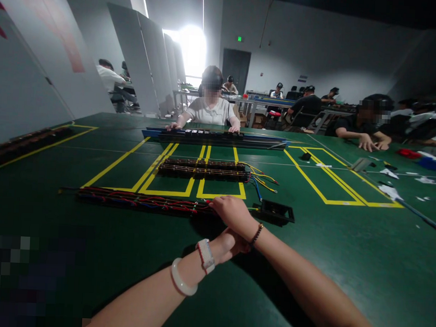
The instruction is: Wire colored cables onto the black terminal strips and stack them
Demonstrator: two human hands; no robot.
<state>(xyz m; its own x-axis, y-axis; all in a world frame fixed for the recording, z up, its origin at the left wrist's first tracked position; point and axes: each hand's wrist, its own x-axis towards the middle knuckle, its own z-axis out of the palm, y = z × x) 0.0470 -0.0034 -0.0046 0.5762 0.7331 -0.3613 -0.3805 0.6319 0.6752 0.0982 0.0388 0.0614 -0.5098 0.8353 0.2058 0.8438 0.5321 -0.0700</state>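
The right hand [233,215], fingers curled flat over the near long black strip laced with red wires [140,201], crosses above the left hand [232,245], whose fingers are hidden, and at its 3 o'clock the small black rectangular frame [275,212] risks being knocked.

The room is dim; a blown-out window [192,51] at the back glares white. Wide-angle distortion bends the edges. Faces and the lower-left corner are pixelated.
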